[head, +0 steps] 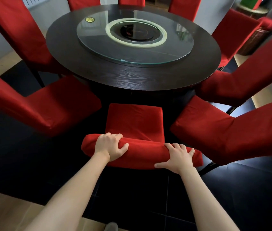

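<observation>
Red stretch fabric covers the dining chair standing at the near edge of a round dark wooden desk, between two matching chairs. A person takes it by the padded top rail of its backrest. The left grip curls over the rail, thumb on the near face, and the right grip clasps it further along, fingers over the top and thumb spread. The cover looks soft and may slide over the frame beneath, so a firm two-handed hold on the stiff rail seems the best purchase. The chair is probably of moderate weight and easier to drag than to lift. A glass turntable lies on the desk.
</observation>
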The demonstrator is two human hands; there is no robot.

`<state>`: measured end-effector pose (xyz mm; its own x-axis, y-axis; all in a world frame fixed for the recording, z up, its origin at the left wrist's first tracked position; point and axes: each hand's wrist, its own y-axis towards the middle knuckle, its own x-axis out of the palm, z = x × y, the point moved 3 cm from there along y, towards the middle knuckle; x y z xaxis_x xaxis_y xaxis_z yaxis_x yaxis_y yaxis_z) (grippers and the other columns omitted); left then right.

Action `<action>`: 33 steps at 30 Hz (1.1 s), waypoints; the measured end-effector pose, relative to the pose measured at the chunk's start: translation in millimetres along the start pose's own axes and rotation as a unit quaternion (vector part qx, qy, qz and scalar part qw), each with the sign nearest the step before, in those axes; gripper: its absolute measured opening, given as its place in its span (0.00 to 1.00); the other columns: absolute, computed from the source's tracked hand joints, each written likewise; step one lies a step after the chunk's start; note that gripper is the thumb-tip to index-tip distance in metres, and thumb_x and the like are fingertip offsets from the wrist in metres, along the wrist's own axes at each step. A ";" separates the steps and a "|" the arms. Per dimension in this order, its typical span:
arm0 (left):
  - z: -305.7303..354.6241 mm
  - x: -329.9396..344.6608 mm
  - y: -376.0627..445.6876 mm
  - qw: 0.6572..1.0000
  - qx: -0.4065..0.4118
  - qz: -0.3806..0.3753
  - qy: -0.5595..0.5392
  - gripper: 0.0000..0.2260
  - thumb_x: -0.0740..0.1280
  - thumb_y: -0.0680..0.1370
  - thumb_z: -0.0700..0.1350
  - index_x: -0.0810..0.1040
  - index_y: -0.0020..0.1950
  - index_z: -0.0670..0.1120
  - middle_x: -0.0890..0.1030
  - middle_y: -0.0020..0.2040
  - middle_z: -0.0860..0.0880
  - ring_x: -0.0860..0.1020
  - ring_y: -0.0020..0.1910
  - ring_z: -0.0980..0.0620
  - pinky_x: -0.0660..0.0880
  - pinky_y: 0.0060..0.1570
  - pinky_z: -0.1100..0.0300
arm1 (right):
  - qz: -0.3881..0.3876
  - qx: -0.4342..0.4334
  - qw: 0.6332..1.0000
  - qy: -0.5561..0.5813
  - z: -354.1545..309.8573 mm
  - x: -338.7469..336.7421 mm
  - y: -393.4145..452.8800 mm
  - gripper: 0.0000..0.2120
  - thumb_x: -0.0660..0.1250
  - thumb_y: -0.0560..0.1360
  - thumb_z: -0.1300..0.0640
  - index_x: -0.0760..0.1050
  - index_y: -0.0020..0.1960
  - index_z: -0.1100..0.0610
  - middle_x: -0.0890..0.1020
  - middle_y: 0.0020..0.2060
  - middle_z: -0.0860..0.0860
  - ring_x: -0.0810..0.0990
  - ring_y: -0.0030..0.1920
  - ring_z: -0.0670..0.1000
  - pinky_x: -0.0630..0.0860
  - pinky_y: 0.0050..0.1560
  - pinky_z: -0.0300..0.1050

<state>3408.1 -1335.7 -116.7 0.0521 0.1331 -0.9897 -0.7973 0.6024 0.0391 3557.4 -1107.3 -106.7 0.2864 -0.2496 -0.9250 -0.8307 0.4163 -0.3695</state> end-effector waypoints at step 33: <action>234.2 -41.5 -24.8 0.989 0.094 0.032 -0.109 0.23 0.65 0.74 0.62 0.77 0.64 0.51 0.82 0.55 0.52 0.80 0.55 0.52 0.69 0.60 0.53 | 0.152 0.104 0.973 0.142 186.8 -49.2 -151.6 0.49 0.75 0.65 0.39 0.52 0.78 0.44 0.63 0.74 0.46 0.59 0.75 0.51 0.59 0.72 0.61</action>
<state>3566.6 -1171.9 -44.4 0.1502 0.3297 -0.9320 -0.6786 0.7200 0.1453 3758.4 -994.8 -21.6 -0.1253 -0.3057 -0.9438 -0.7330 0.6696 -0.1195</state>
